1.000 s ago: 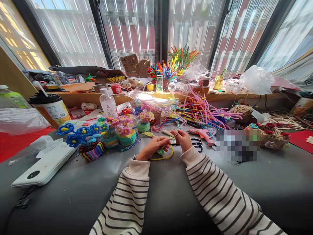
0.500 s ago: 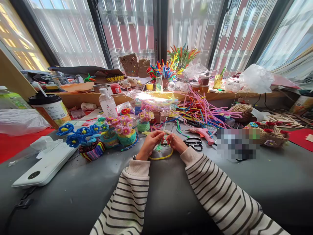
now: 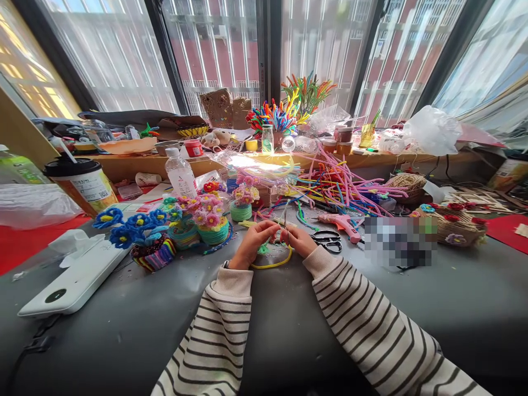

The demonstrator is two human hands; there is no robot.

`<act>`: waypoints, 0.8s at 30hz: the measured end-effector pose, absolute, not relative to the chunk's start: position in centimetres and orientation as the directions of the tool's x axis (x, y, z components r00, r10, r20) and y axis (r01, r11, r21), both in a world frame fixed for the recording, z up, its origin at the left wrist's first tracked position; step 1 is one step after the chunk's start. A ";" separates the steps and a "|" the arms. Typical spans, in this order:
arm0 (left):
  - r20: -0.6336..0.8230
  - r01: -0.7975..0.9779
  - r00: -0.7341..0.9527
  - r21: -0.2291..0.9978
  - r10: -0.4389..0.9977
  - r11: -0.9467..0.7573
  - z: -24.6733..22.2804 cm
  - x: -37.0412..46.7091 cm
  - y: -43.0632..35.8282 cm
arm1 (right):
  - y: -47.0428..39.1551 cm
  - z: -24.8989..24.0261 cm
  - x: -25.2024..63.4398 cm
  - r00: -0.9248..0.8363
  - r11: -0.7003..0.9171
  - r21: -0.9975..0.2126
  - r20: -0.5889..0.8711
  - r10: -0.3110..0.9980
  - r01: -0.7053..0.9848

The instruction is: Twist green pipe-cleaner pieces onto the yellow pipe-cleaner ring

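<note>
My left hand [image 3: 251, 241] and my right hand [image 3: 300, 240] meet over the grey table [image 3: 124, 330], fingertips pinched on a small green pipe-cleaner piece [image 3: 264, 247] with a thin stem rising between them. A yellow pipe-cleaner loop [image 3: 272, 264] lies on the table just under both hands. Black scissors [image 3: 328, 241] lie right of my right hand. A pink glue gun [image 3: 342, 224] rests just beyond them. Both sleeves are cream with dark stripes.
Small pipe-cleaner flower pots [image 3: 212, 220] and blue flowers [image 3: 132, 225] stand at the left. A heap of loose pipe cleaners [image 3: 342, 184] fills the back. A white device [image 3: 74, 278], a lidded cup [image 3: 84, 184], a water bottle [image 3: 180, 173] and woven baskets [image 3: 454, 225] surround the work spot.
My right hand has come down and left from beside the glue gun to meet the left hand. Both hands now pinch the green piece close together; the scissors are uncovered.
</note>
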State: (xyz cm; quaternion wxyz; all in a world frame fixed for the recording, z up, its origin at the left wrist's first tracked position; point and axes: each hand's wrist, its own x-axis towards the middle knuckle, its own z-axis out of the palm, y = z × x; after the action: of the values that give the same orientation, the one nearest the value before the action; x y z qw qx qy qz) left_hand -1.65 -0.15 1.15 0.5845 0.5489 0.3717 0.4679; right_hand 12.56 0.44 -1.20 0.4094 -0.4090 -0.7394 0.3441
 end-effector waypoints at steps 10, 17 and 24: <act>0.075 -0.154 0.274 0.987 0.959 -0.033 1.0 -1.6 -0.1 | 0.4 -1.1 12.7 -0.245 0.421 -0.841 0.354 0.903 0.339; 0.069 -0.142 0.283 0.989 0.957 -0.030 0.9 -1.6 0.1 | 0.9 -1.4 12.9 -0.176 0.418 -0.859 0.381 0.908 0.297; 0.066 -0.129 0.295 0.991 0.953 -0.028 1.1 -1.5 -0.1 | 0.8 -1.3 12.8 -0.320 0.356 -0.903 0.273 0.907 0.239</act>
State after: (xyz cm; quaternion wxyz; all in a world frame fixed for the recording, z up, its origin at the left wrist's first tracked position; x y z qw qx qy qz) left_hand -1.49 -0.12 1.08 0.5876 0.5497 0.3748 0.4605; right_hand 12.77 0.84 -1.31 0.4197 -0.4047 -0.7084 0.3978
